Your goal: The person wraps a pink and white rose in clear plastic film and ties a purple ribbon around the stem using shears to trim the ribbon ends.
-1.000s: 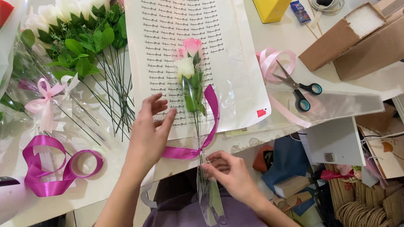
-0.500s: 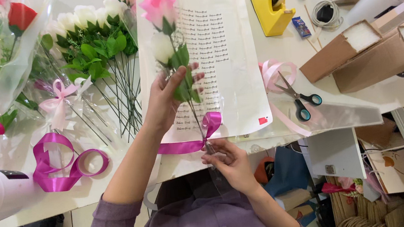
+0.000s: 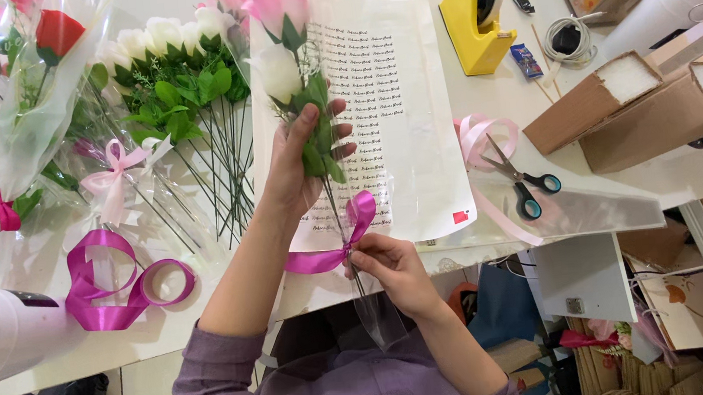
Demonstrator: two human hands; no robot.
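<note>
My left hand (image 3: 300,164) grips the green leaves of a small bouquet (image 3: 282,31) of pink and white artificial roses in a clear sleeve, held up over a printed wrapping sheet (image 3: 394,106). My right hand (image 3: 385,264) pinches the stems low down, right where a magenta ribbon (image 3: 334,243) is wrapped around them. The clear sleeve's tail hangs past the table's front edge toward my lap.
Finished bouquets (image 3: 17,76) and loose white roses (image 3: 172,60) lie at the left. A magenta ribbon spool (image 3: 130,286) is at the front left. Scissors (image 3: 519,180), a yellow tape dispenser (image 3: 479,23) and foam blocks (image 3: 646,101) stand at the right.
The bouquet has risen from lying flat on the sheet to being held up, my left hand sliding onto its leaves. My right hand stays at the ribbon on the stems.
</note>
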